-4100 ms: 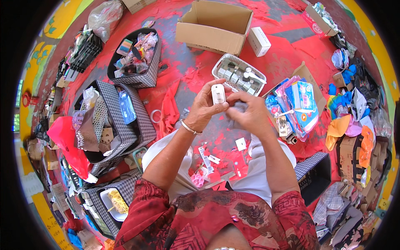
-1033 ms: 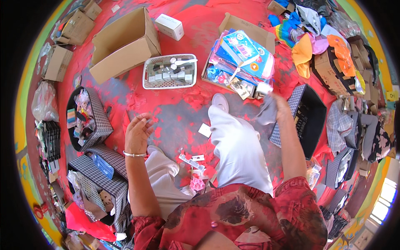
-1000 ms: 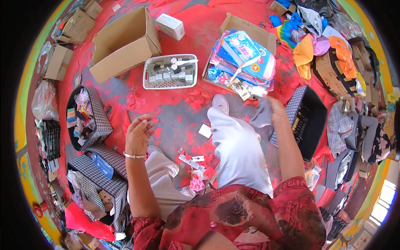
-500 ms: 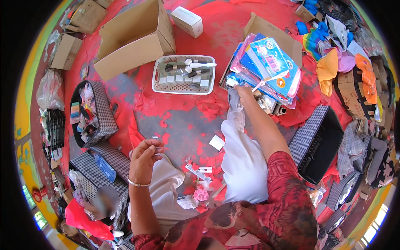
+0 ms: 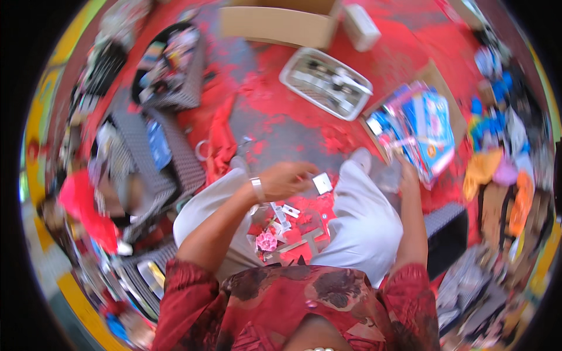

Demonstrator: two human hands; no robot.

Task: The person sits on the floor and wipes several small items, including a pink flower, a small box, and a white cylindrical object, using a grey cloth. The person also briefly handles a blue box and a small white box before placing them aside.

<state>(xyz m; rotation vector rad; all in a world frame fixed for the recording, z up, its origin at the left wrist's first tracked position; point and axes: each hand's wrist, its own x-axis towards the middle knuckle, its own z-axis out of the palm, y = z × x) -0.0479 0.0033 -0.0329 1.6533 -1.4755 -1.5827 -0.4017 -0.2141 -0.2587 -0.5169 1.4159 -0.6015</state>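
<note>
My left hand (image 5: 288, 181) reaches across between my knees, its fingers smeared by motion beside a small white square box (image 5: 321, 183) on the floor. Whether they touch it I cannot tell. On the right, my right hand (image 5: 406, 171) is beside the open cardboard box (image 5: 453, 96) with its blue and pink plastic packets (image 5: 432, 128). A blurred see-through plastic bag (image 5: 386, 176) hangs at its fingers and seems gripped. Below my left hand lie a pink flower (image 5: 267, 241) and several small white pieces.
Ahead stands a white plastic basket (image 5: 293, 61) holding brushes and small white boxes. Behind it are a large carton (image 5: 275, 26) and a white box (image 5: 362, 27). Checked storage bins (image 5: 190, 88) crowd the left; a black-lined bin (image 5: 448, 240) and piled cloth flank the right.
The view has turned and shifted. My left hand has swung inward from the left knee to near the white square box. My right hand has drawn back from the packets toward me.
</note>
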